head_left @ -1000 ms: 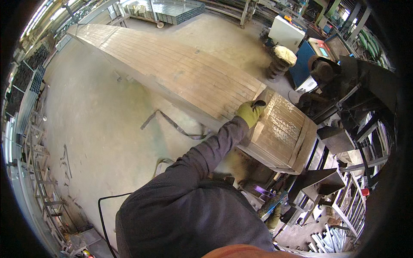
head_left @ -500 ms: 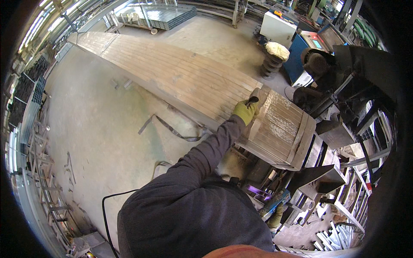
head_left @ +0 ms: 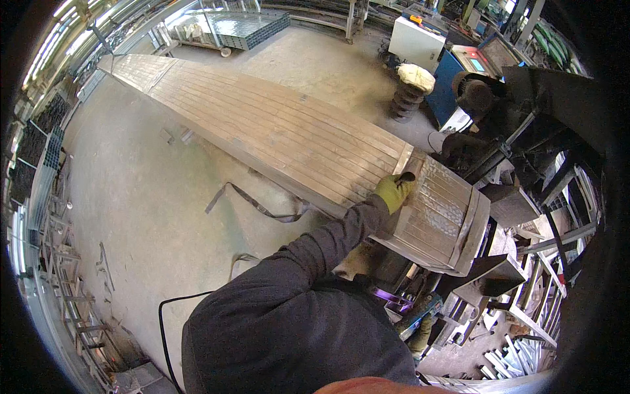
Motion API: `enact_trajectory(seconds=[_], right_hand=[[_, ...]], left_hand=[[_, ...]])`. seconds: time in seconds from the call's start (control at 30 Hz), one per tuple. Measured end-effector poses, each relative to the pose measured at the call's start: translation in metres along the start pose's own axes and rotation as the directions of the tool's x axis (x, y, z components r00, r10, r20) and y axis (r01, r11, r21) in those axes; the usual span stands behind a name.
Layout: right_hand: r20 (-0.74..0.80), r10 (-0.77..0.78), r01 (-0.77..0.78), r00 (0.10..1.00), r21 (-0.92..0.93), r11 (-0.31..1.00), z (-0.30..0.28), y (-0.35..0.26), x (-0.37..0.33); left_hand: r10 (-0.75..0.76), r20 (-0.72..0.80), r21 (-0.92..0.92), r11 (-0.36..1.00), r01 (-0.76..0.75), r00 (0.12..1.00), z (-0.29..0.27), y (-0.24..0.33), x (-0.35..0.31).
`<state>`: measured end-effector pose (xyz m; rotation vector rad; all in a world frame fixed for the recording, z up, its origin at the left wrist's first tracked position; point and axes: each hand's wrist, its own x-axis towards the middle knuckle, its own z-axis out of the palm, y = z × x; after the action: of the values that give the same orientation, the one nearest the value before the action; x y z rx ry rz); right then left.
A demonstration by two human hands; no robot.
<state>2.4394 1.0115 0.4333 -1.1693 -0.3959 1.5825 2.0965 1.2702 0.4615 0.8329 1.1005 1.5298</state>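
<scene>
A long bundle of flat brownish-grey slats or tubes (head_left: 275, 115) runs from the far left to the right of centre. My left hand (head_left: 392, 193), in a yellow-green glove, is closed on top of it near the right end. A dark rounded end pokes out of the fingers; its kind is unclear. Under and beside the hand, a band-like strip (head_left: 405, 213) crosses the bundle. Low on the right, my gloved right hand (head_left: 420, 336) is partly hidden by my body. It grips a blue and black tool (head_left: 423, 312) of unclear kind beside the bundle's near end.
A dark strap (head_left: 256, 205) hangs from the bundle's near side over the floor. Dark machinery (head_left: 485, 98) and a blue control cabinet (head_left: 446, 85) stand at the right. Short metal pieces (head_left: 512, 358) lie at the lower right. Racks of metal tubes (head_left: 39, 151) line the left.
My left hand has moved a little right and nearer to me in the picture, still on the bundle. The view has shifted slightly. My right hand stays at the blue tool.
</scene>
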Motion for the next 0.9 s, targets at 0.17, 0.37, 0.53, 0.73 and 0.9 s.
enact_trajectory(seconds=[0.17, 0.37, 0.53, 0.73, 0.9], right_hand=[[-0.01, 0.011, -0.011, 1.0, -0.059, 0.998, 0.012, -0.002, 0.002], [0.052, 0.018, -0.014, 0.998, -0.076, 0.997, 0.016, -0.003, 0.014], [0.099, 0.044, -0.037, 0.994, -0.081, 0.996, 0.027, -0.011, 0.014], [0.086, 0.023, -0.02, 0.996, -0.033, 0.999, 0.021, -0.007, 0.02], [0.139, -0.024, 0.031, 0.99, -0.044, 0.999, 0.004, -0.004, 0.033]], left_hand=[[0.062, -0.006, 0.222, 0.973, -0.059, 0.998, 0.02, 0.018, -0.003], [-0.002, 0.137, 0.131, 0.991, -0.016, 0.991, 0.027, 0.029, -0.008], [-0.019, 0.236, 0.041, 0.999, 0.01, 0.972, 0.03, 0.013, -0.006], [-0.04, 0.389, -0.47, 0.851, 0.236, 0.92, 0.043, -0.004, 0.029], [-0.074, 0.343, -0.389, 0.896, 0.213, 0.936, 0.055, -0.01, 0.044]])
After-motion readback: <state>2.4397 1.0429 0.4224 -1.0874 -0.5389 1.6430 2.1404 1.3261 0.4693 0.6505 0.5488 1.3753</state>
